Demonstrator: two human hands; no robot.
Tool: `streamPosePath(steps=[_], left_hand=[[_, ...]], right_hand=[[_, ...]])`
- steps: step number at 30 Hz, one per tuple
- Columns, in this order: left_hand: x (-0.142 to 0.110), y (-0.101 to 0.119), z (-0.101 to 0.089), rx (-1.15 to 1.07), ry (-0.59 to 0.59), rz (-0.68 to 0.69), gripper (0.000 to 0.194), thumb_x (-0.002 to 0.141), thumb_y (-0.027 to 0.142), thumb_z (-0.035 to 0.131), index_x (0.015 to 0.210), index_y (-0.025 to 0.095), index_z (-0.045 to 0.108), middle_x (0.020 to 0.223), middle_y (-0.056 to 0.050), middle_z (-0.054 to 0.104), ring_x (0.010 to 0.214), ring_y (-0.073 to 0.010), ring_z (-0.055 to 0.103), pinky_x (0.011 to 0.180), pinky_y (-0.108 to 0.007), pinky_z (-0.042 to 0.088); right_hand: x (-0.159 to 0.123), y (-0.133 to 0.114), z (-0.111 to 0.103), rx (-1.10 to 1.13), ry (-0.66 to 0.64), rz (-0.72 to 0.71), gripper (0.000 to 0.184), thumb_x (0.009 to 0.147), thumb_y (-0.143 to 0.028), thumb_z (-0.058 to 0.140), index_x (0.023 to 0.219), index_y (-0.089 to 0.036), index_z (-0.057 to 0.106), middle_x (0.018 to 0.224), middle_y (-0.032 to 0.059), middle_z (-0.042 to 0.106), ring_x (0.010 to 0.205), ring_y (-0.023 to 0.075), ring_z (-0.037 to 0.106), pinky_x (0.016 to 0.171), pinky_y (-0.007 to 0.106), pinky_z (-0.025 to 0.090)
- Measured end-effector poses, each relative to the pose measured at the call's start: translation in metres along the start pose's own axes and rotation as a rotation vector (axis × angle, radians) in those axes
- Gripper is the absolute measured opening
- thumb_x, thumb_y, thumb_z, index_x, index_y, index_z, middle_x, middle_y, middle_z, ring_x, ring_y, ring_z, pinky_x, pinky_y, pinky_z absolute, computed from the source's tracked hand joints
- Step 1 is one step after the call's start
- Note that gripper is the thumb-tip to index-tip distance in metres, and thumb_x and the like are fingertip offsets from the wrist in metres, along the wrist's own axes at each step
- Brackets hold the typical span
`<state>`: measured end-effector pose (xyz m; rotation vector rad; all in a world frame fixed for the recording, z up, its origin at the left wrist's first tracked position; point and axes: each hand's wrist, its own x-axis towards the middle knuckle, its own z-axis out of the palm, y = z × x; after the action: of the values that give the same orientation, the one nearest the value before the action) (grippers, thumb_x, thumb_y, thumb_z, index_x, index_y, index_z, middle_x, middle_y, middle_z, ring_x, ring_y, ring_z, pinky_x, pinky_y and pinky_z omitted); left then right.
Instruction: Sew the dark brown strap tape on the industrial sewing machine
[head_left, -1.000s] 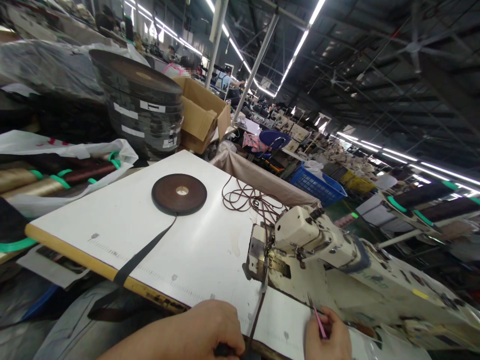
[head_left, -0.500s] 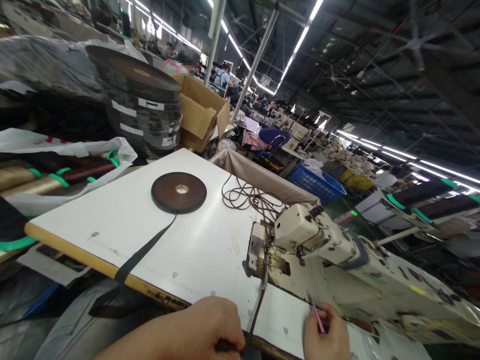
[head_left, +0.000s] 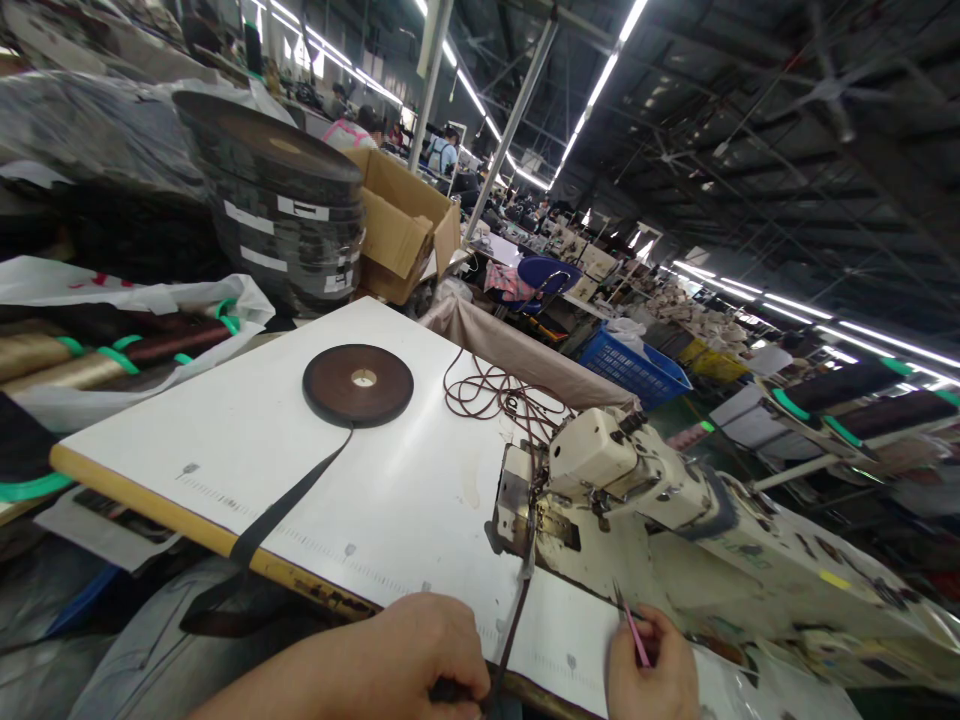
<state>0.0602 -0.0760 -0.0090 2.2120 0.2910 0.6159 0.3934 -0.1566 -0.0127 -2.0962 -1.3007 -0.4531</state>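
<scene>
My left hand is curled closed at the table's front edge, around the lower end of a narrow dark strip; its fingertips are partly cut off by the frame. From there the strip runs up to the presser area of a cream sewing machine. Pink tweezers are gripped in my right hand, tips pointing up toward the machine bed. Left of the machine lies a roll of dark tape, its free end hanging over the front edge. A loose tangle of thin brown cord lies behind the needle area.
Wrapped tape rolls are stacked at the back left beside an open cardboard box. Thread cones lie in a plastic bag at left. A blue crate stands beyond the table. Other people sit far back.
</scene>
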Motion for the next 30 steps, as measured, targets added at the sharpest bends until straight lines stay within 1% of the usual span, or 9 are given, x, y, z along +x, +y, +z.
streamPosePath(steps=[3,7,12,17,21,25,30], left_hand=[[0.000,0.001,-0.001,0.004,0.000,0.001,0.010,0.087,0.029,0.074,0.082,0.024,0.067,0.075,0.002,0.069,0.081,-0.0168,0.065,0.075,-0.025,0.050],[0.001,0.003,-0.003,0.015,-0.019,-0.006,0.016,0.087,0.029,0.075,0.076,0.024,0.064,0.072,0.002,0.067,0.080,-0.0174,0.065,0.075,-0.025,0.050],[0.001,0.003,-0.004,-0.001,-0.024,-0.013,0.011,0.087,0.029,0.074,0.081,0.024,0.067,0.076,0.001,0.069,0.083,-0.0176,0.066,0.075,-0.025,0.050],[0.001,0.002,-0.003,0.010,-0.033,-0.006,0.013,0.086,0.028,0.075,0.079,0.024,0.065,0.073,0.002,0.068,0.081,-0.0174,0.065,0.075,-0.026,0.049],[0.001,0.001,-0.002,0.022,-0.031,-0.001,0.013,0.087,0.028,0.074,0.079,0.024,0.066,0.073,0.002,0.067,0.080,-0.0175,0.064,0.073,-0.026,0.049],[0.001,0.000,-0.001,0.011,-0.023,0.007,0.011,0.087,0.028,0.074,0.080,0.024,0.066,0.074,0.002,0.069,0.081,-0.0179,0.066,0.075,-0.026,0.050],[0.001,0.001,-0.001,0.008,-0.021,-0.003,0.011,0.086,0.027,0.074,0.079,0.024,0.066,0.074,0.001,0.069,0.081,-0.0177,0.066,0.076,-0.025,0.050]], right_hand=[[0.000,-0.002,-0.002,0.024,0.004,-0.015,0.030,0.086,-0.041,0.056,0.105,-0.018,0.065,0.089,0.0092,0.068,0.081,0.0273,0.064,0.080,0.039,0.050],[-0.001,-0.002,-0.004,0.017,0.009,-0.011,0.030,0.086,-0.040,0.056,0.105,-0.019,0.065,0.090,0.0099,0.069,0.082,0.0277,0.064,0.080,0.039,0.051],[-0.001,0.001,-0.001,0.011,0.022,-0.023,0.030,0.085,-0.039,0.057,0.105,-0.018,0.065,0.088,0.0094,0.069,0.081,0.0272,0.065,0.080,0.039,0.051],[-0.001,0.002,0.000,0.002,0.015,-0.013,0.029,0.085,-0.040,0.057,0.103,-0.018,0.066,0.088,0.0093,0.069,0.080,0.0275,0.066,0.079,0.039,0.051],[-0.002,0.002,0.003,-0.024,0.063,0.007,0.029,0.085,-0.040,0.055,0.103,-0.019,0.065,0.090,0.0101,0.070,0.082,0.0286,0.067,0.079,0.040,0.052],[-0.004,0.004,0.006,-0.008,0.078,-0.024,0.029,0.086,-0.040,0.055,0.103,-0.019,0.065,0.091,0.0113,0.071,0.083,0.0286,0.067,0.079,0.039,0.051],[-0.004,0.005,0.008,-0.027,0.117,-0.030,0.029,0.088,-0.040,0.053,0.103,-0.018,0.066,0.090,0.0109,0.071,0.082,0.0281,0.067,0.078,0.039,0.051]])
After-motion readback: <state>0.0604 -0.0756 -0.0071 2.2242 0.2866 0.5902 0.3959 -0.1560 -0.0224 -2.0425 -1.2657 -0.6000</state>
